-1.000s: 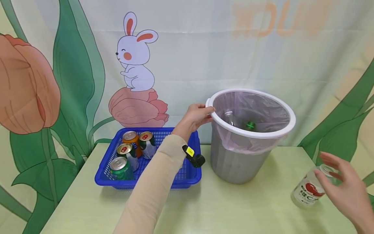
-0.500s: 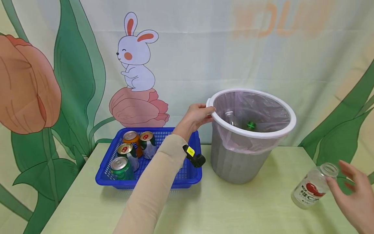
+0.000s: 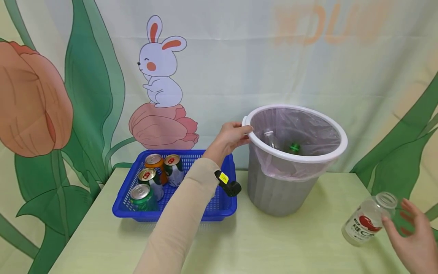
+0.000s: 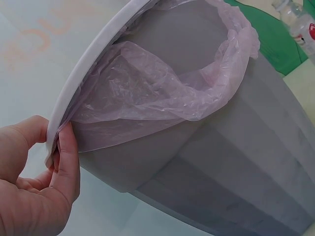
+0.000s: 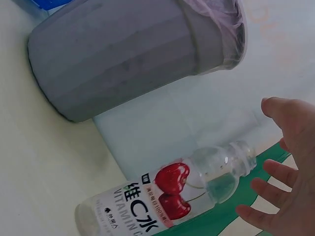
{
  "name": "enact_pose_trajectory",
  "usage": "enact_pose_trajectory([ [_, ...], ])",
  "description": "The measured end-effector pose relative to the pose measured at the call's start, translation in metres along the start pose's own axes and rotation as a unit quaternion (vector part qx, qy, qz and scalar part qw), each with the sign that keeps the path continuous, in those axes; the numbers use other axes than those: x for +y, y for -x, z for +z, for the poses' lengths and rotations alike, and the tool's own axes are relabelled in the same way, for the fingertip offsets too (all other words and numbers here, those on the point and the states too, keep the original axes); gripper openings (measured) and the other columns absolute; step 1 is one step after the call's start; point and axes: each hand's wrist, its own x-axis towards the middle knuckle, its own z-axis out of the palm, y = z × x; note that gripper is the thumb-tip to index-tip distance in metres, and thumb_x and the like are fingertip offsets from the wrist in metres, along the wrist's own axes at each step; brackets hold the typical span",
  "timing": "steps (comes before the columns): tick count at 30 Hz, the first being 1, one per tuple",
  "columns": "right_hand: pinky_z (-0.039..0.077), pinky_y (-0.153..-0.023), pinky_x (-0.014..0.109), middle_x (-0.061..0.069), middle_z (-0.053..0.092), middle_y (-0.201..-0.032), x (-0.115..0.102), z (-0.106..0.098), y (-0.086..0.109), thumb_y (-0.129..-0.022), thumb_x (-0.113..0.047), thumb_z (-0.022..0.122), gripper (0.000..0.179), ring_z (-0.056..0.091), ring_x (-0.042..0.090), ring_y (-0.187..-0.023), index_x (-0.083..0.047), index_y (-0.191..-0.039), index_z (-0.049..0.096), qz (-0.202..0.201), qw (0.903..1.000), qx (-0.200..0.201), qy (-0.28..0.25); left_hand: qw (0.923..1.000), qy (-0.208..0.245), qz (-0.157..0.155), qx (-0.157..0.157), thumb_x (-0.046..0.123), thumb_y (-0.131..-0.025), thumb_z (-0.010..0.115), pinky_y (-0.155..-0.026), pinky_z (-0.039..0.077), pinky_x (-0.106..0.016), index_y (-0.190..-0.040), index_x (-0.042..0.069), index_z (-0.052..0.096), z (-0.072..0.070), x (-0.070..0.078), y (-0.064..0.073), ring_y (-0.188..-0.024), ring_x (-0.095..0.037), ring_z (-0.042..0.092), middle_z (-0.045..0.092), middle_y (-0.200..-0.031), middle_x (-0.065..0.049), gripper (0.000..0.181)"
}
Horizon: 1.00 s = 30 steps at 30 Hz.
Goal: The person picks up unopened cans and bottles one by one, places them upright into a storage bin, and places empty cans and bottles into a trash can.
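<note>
A clear plastic bottle (image 3: pixel 367 222), capless and with a cherry-printed label, stands on the right side of the table. Beside its neck is my right hand (image 3: pixel 412 234), fingers spread and loosely bent, holding nothing; the right wrist view shows the fingertips (image 5: pixel 246 214) apart from the bottle. My left hand (image 3: pixel 232 137) pinches the white rim of a grey trash bin (image 3: pixel 282 190), thumb on top and fingers (image 4: pixel 69 164) below. A pink bag (image 4: pixel 147 88) lines the bin. Inside it lie a clear bottle (image 3: pixel 272 140) and a green bottle cap (image 3: pixel 294 147).
A blue plastic basket (image 3: pixel 172 217) stands left of the bin. Several drink cans, among them a green can (image 3: pixel 142 196) and an orange can (image 3: pixel 154 161), stand in its left half. A printed curtain (image 3: pixel 219 68) hangs behind the table.
My right hand has drawn back to the right and down from the bottle's neck, which it overlapped earlier. The bottle stays in place, and the left hand keeps its hold on the rim.
</note>
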Motion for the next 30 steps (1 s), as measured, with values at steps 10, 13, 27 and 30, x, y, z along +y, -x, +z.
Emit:
enact_pose_trajectory([
  [10, 0.029, -0.057, -0.001, 0.028, 0.022, -0.144, 0.019, 0.01, -0.003, -0.089, -0.021, 0.058, 0.079, 0.031, 0.05, -0.124, -0.008, -0.148, 0.007, 0.028, 0.9987, -0.028, -0.034, 1.0, 0.007, 0.003, -0.003, 0.012, -0.088, 0.062, -0.077, 0.055, -0.025, -0.129, 0.002, 0.046, 0.0, -0.001, -0.001, -0.094, -0.021, 0.063, 0.056, -0.117, -0.013, 0.045],
  [13, 0.029, -0.056, -0.001, 0.03, 0.019, -0.144, 0.023, 0.014, -0.004, -0.089, -0.021, 0.058, 0.082, 0.029, 0.054, -0.123, -0.005, -0.147, 0.002, 0.039, 0.9969, -0.039, -0.055, 0.9999, 0.008, 0.006, -0.003, 0.012, -0.087, 0.062, -0.077, 0.055, -0.026, -0.129, 0.002, 0.045, 0.0, -0.001, -0.002, -0.095, -0.021, 0.063, 0.056, -0.117, -0.013, 0.046],
  [27, 0.048, -0.087, 0.048, 0.034, 0.009, -0.145, 0.037, 0.032, -0.006, -0.087, -0.023, 0.061, 0.093, 0.028, 0.058, -0.122, -0.002, -0.146, -0.008, 0.077, 0.9934, -0.052, -0.068, 0.9999, 0.009, 0.008, -0.008, 0.012, -0.088, 0.061, -0.075, 0.055, -0.025, -0.127, 0.001, 0.046, -0.001, -0.002, -0.001, -0.096, -0.022, 0.063, 0.056, -0.115, -0.013, 0.043],
  [30, 0.05, -0.076, 0.02, 0.035, 0.015, -0.143, 0.042, 0.036, -0.008, -0.086, -0.021, 0.062, 0.09, 0.031, 0.058, -0.12, -0.003, -0.147, -0.003, 0.066, 0.9937, -0.049, -0.076, 0.9999, 0.009, 0.008, -0.008, 0.012, -0.088, 0.061, -0.074, 0.055, -0.024, -0.127, 0.002, 0.046, -0.001, -0.002, -0.001, -0.096, -0.022, 0.063, 0.056, -0.115, -0.013, 0.043],
])
